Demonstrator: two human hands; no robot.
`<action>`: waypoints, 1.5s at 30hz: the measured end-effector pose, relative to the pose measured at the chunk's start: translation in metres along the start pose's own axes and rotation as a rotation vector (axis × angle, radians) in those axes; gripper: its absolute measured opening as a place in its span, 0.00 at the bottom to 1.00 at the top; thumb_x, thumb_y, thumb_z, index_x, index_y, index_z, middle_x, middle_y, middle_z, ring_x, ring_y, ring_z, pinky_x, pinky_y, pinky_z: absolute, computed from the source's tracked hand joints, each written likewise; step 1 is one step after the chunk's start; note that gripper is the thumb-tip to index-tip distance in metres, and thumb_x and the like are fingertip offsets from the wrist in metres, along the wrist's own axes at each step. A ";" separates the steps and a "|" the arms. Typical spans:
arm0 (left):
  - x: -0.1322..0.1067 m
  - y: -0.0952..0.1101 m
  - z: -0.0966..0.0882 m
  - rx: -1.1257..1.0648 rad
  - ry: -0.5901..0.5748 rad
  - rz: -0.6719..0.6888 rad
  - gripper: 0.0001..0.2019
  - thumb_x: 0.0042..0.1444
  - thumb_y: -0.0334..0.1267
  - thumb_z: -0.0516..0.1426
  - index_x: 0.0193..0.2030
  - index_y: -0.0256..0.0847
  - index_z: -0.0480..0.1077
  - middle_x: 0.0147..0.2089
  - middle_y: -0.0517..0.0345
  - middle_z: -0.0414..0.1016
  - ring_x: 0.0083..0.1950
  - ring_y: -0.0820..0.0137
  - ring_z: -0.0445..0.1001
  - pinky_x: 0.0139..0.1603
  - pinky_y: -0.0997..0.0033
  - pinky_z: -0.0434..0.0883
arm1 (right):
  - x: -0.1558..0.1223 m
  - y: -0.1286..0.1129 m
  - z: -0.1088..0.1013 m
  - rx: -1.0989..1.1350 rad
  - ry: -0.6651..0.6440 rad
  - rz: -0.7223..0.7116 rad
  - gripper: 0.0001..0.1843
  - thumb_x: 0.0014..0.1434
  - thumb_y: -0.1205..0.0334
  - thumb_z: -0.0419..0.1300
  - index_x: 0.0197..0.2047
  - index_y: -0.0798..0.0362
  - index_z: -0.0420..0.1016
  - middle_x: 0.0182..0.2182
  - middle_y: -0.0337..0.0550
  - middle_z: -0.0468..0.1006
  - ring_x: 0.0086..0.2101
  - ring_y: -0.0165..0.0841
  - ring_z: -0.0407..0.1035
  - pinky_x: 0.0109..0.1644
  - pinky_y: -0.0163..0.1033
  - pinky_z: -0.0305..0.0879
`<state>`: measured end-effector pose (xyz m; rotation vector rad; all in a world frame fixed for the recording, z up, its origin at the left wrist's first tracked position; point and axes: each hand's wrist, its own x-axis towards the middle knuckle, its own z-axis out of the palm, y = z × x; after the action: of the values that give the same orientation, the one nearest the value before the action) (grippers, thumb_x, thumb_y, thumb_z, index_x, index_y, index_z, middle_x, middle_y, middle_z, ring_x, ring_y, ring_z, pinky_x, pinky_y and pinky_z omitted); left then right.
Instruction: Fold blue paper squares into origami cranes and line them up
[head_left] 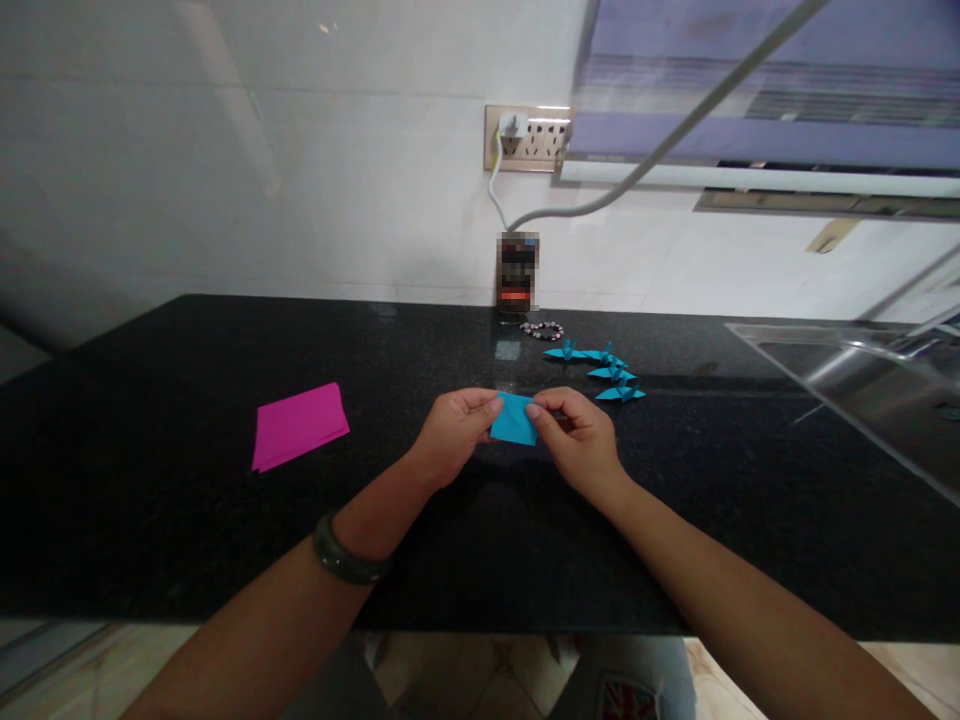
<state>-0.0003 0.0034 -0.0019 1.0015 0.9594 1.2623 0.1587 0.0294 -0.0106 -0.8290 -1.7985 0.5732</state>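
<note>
Between my two hands is a small blue square of paper [514, 421], held up just over the dark countertop. My left hand [455, 432] pinches its left edge, thumb on top; a dark bangle circles that wrist. On the other side, my right hand [579, 437] grips the upper right corner between thumb and fingers. The fingertips behind the paper are partly hidden. Several folded blue paper cranes [616, 374] stand beyond my right hand. To the left lies a stack of magenta paper sheets [301, 428].
A phone-like device [517, 272], its face pixelated, leans on the wall with a beaded bracelet [543, 330] before it. A white charger [513, 125] sits in the wall socket [541, 145]. At right is a metal sink [885, 375]; the black countertop [187, 530] ends near my body.
</note>
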 end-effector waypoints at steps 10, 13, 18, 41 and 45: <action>0.001 0.000 0.000 0.064 0.016 0.010 0.14 0.48 0.41 0.57 0.38 0.32 0.71 0.27 0.57 0.73 0.25 0.76 0.69 0.30 0.74 0.68 | 0.001 0.002 -0.005 -0.188 -0.031 -0.299 0.11 0.51 0.66 0.58 0.39 0.48 0.75 0.46 0.47 0.67 0.39 0.33 0.66 0.40 0.42 0.68; 0.000 0.001 0.001 0.068 0.029 0.003 0.13 0.48 0.40 0.57 0.37 0.33 0.71 0.25 0.58 0.72 0.25 0.76 0.68 0.30 0.73 0.68 | 0.001 0.005 -0.008 -0.246 -0.060 -0.383 0.13 0.52 0.67 0.58 0.41 0.46 0.75 0.46 0.46 0.67 0.41 0.34 0.65 0.37 0.41 0.67; 0.000 0.001 0.002 0.100 0.057 0.004 0.13 0.48 0.40 0.57 0.37 0.33 0.71 0.24 0.59 0.71 0.25 0.75 0.68 0.30 0.72 0.67 | 0.003 0.005 -0.012 -0.319 -0.071 -0.461 0.13 0.51 0.66 0.59 0.41 0.43 0.75 0.44 0.45 0.71 0.42 0.36 0.64 0.38 0.42 0.66; 0.002 0.000 -0.006 -0.029 -0.014 -0.059 0.13 0.45 0.39 0.60 0.36 0.33 0.71 0.25 0.57 0.72 0.26 0.75 0.70 0.32 0.71 0.68 | 0.008 0.008 -0.016 -0.421 -0.128 -0.549 0.14 0.51 0.63 0.60 0.42 0.40 0.73 0.46 0.44 0.68 0.44 0.39 0.62 0.41 0.47 0.65; 0.001 0.001 -0.006 -0.057 -0.039 -0.082 0.13 0.44 0.39 0.60 0.36 0.33 0.72 0.25 0.58 0.72 0.26 0.75 0.70 0.32 0.71 0.69 | 0.008 0.009 -0.016 -0.437 -0.151 -0.577 0.14 0.51 0.62 0.60 0.42 0.40 0.73 0.47 0.44 0.68 0.44 0.39 0.61 0.41 0.47 0.64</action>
<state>-0.0065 0.0052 -0.0031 0.9303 0.9202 1.1911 0.1745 0.0412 -0.0065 -0.5085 -2.2173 -0.1428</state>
